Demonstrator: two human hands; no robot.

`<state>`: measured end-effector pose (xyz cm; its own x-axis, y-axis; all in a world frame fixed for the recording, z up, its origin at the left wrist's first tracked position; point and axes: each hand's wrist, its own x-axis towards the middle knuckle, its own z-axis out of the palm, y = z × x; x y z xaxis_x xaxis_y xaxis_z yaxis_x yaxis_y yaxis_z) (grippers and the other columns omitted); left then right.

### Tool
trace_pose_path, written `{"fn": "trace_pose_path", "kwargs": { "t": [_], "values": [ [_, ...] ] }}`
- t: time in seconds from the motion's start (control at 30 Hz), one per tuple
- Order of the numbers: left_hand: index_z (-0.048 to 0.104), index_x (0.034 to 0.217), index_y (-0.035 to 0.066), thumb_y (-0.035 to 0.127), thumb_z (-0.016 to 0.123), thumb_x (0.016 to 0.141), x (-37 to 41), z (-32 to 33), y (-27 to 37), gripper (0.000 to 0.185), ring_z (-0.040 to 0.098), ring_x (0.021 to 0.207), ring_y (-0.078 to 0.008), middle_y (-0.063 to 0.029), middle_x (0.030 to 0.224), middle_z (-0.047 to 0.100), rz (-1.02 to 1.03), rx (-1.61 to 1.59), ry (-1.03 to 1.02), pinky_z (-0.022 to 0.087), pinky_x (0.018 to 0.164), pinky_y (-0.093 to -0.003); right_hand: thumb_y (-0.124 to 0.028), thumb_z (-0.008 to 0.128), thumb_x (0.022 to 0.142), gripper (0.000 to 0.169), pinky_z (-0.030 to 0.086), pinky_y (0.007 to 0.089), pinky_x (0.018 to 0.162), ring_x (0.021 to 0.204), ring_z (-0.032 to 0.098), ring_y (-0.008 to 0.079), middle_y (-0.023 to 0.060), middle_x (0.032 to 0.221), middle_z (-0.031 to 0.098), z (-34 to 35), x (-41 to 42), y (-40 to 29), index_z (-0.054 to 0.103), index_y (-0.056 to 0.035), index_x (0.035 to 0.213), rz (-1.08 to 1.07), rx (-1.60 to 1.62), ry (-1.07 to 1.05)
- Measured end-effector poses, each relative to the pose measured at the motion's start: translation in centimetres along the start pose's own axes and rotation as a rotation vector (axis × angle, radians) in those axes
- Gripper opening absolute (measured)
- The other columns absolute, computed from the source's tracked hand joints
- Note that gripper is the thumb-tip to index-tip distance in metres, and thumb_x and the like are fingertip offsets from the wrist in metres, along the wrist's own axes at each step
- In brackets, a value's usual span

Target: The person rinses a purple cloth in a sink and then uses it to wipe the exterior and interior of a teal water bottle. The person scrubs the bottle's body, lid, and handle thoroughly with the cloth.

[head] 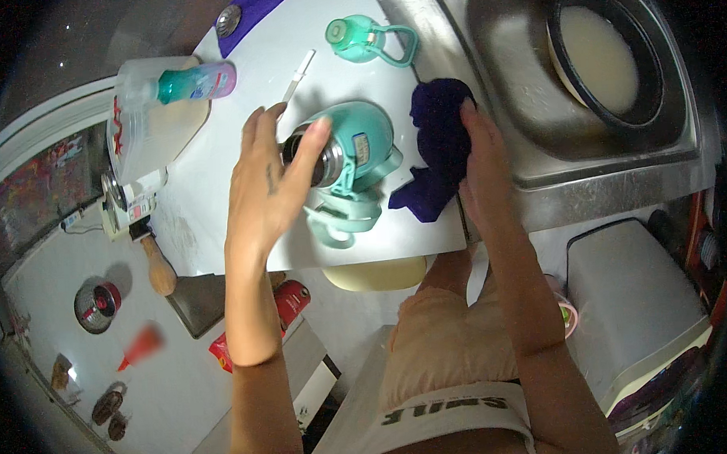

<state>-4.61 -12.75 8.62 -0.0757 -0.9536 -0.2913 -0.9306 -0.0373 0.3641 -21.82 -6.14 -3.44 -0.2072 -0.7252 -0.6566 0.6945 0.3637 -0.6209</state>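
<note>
My right hand (487,162) grips a bunched dark purple cloth (447,134) at the counter's edge beside the sink. A turquoise insulated bottle (369,125) has its steel-rimmed mouth uncovered and facing my left hand (265,176). That hand's fingers are spread, with the thumb lying across the bottle's neck in the view; whether it touches is unclear. A pale green handled piece (345,215) is beside the bottle and partly overlapped by its strap. Farther back sits a green bottle lid (357,38) with a loop handle. A slim white stick-like object (298,76) is partly hidden behind my left fingers.
In the steel sink (528,119) a black-rimmed bowl (604,62) holds cloudy liquid. A spray bottle (202,82) and a clear plastic container (137,115) stand at the left. A grey-lidded bin (630,302) is at the right. A red funnel (142,346) lies on the lower-left surface.
</note>
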Motion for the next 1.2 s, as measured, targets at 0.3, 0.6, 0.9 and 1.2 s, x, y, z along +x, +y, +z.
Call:
{"fn": "trace_pose_path", "kwargs": {
  "t": [0.3,0.6,0.9,1.2],
  "values": [
    [0.004,0.137,-0.007,0.014,0.068,0.079,-1.5,5.9,-2.3,0.089,0.041,0.121,-0.0395,-0.0312,0.132,0.029,0.3,-0.15,0.032,0.031,0.104,-0.0407,-0.02,0.043,0.095,0.033,0.04,0.0403,0.093,0.104,0.054,0.0342,0.0202,0.107,0.058,5.8,1.4,2.4,0.052,0.0044,0.114,-0.797,-0.362,-0.285],
    [0.012,0.135,-0.007,0.018,0.072,0.077,-1.1,6.1,-3.5,0.087,0.039,0.122,-0.039,-0.0305,0.135,0.028,0.363,-0.022,0.089,0.031,0.105,-0.0409,-0.007,0.052,0.085,0.018,0.041,0.0385,0.089,0.098,0.051,0.0304,0.016,0.104,0.057,0.4,2.1,3.5,0.058,-0.0001,0.101,-0.909,-1.191,-0.111],
    [0.012,0.14,-0.003,0.036,0.081,0.063,-1.5,5.5,-4.4,0.11,0.027,0.132,-0.0375,-0.0251,0.144,0.02,0.438,-0.165,0.223,0.024,0.109,-0.0435,-0.03,0.048,0.093,0.036,0.046,0.0342,0.077,0.082,0.06,0.0248,0.0159,0.089,0.063,-3.4,-1.7,-1.4,0.061,0.0029,0.094,-0.123,-0.743,-0.182],
    [0.02,0.134,-0.003,0.013,0.085,0.053,-0.9,9.4,-0.5,0.105,0.047,0.112,-0.0271,-0.0177,0.122,0.044,0.105,-0.466,0.384,0.036,0.1,-0.0358,-0.035,0.046,0.094,0.039,0.045,0.0308,0.067,0.066,0.055,0.0131,0.0109,0.075,0.061,7.9,6.8,-4.2,0.061,0.0006,0.092,-0.503,-0.5,-0.855]
  ]
}}
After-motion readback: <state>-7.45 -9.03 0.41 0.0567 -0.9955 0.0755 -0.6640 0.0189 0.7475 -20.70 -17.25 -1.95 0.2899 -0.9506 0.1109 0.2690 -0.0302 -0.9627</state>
